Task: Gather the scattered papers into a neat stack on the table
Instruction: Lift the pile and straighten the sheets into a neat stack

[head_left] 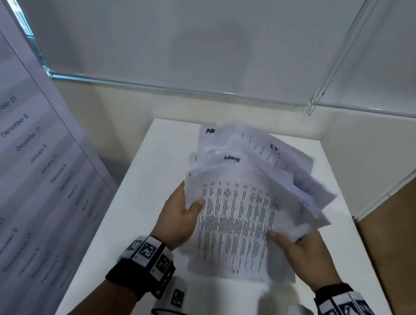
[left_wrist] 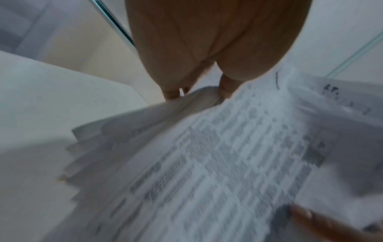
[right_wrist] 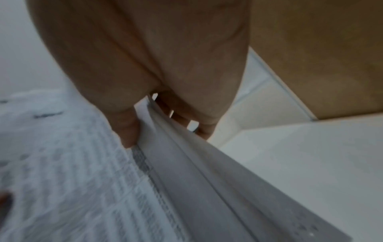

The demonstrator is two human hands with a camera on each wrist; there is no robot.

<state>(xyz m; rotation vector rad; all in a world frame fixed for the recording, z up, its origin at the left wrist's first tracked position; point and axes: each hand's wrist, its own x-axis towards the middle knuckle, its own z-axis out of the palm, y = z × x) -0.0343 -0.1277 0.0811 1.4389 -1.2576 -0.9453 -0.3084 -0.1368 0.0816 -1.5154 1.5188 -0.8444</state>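
Observation:
A loose, fanned bundle of printed papers point(head_left: 242, 205) is held above the white table point(head_left: 131, 215) between both hands. My left hand point(head_left: 182, 215) grips the bundle's left edge, thumb on the top printed sheet and fingers underneath. My right hand point(head_left: 302, 250) grips the near right edge the same way. The left wrist view shows the left hand point(left_wrist: 199, 65) with its thumb on the papers point(left_wrist: 207, 172), whose edges are stepped and uneven. In the right wrist view the right hand point(right_wrist: 145, 81) pinches the papers point(right_wrist: 82, 180), thumb on top, fingers below. The sheets are blurred.
Glass panels point(head_left: 195, 87) enclose the table at the back and right. A large printed sheet with dates point(head_left: 18, 150) stands at the left. A brown surface point(head_left: 406, 227) lies beyond the right glass. Bare tabletop point(right_wrist: 300, 163) shows to the right of the papers.

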